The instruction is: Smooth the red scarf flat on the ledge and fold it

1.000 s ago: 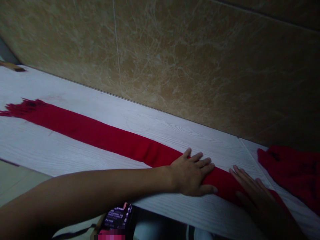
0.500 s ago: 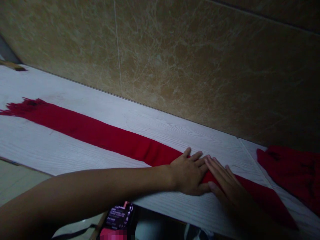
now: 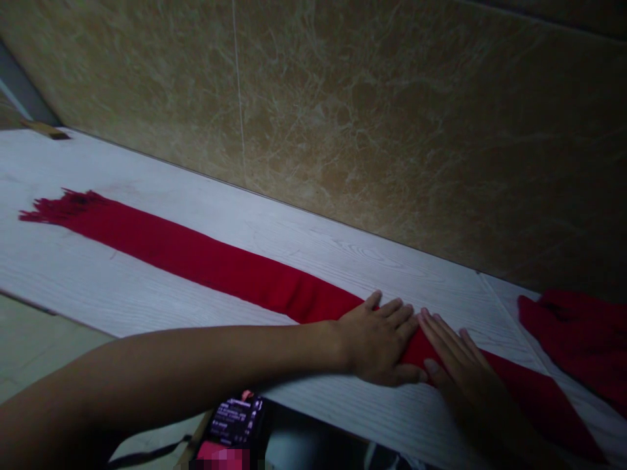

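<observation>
A long red scarf (image 3: 196, 254), folded into a narrow strip, lies across a white wood-grain board (image 3: 161, 300). Its fringed end points to the far left; the other end runs to the lower right. My left hand (image 3: 379, 339) rests flat on the scarf, fingers stretched out. Just to its right, my right hand (image 3: 463, 369) also lies flat on the cloth with its fingers straight. A little red cloth shows between the two hands. Small creases cross the scarf left of my left hand.
Another red cloth (image 3: 578, 343) lies bunched at the right against the brown marbled wall (image 3: 343, 117). A small yellowish piece (image 3: 49, 130) sits at the board's far left corner. Below the board's front edge a phone with a lit screen (image 3: 232, 421) shows.
The whole view has shifted slightly, so scarf and board appear further right. Both hands stay flat on the scarf, with a slightly wider gap between their fingertips.
</observation>
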A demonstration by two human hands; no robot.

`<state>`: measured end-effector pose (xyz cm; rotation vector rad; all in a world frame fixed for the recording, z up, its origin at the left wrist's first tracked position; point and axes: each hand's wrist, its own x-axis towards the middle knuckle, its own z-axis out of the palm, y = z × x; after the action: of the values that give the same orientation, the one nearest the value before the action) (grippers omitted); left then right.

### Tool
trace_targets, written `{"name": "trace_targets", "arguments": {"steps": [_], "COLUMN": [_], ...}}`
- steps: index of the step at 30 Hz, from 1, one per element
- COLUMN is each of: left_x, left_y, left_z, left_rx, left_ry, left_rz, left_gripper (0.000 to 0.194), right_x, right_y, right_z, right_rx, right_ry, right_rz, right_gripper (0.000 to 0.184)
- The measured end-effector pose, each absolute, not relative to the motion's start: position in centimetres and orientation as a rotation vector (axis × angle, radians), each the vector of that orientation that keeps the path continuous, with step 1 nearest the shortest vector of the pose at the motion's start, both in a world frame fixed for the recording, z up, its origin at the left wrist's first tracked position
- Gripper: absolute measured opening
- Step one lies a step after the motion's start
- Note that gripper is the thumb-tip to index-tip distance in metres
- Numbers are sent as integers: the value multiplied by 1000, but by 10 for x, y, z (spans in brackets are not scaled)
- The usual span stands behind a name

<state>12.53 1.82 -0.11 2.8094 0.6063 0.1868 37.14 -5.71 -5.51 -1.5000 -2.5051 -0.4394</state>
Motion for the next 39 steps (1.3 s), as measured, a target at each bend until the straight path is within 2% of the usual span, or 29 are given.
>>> {"name": "trace_targets", "arguments": {"steps": [14,22,26,32,39], "left_x": [125,126,126,126,126], "left_y": [17,18,18,17,18], "left_z": [-2,-1,-3,-3,-4], "left_rx": [2821,2800,2822,2826,2835], "left_ry": [644,629,634,635,637], "left_rz": [175,179,218,217,233], "left_gripper": [86,86,86,86,86], "right_x": [469,540,551,515,410], "right_y": [-78,-90,-95,-78,-62], "right_z": [-62,-74,-76,-49,-44], "right_rx": [-1589,-1732,-1702,-1685,-1591], "right_ry": [-2501,-2360,-2358,-2435,-2512], "right_rz": [-538,-358,-373,-602,-390], "right_gripper": [59,61,60,63,59]}}
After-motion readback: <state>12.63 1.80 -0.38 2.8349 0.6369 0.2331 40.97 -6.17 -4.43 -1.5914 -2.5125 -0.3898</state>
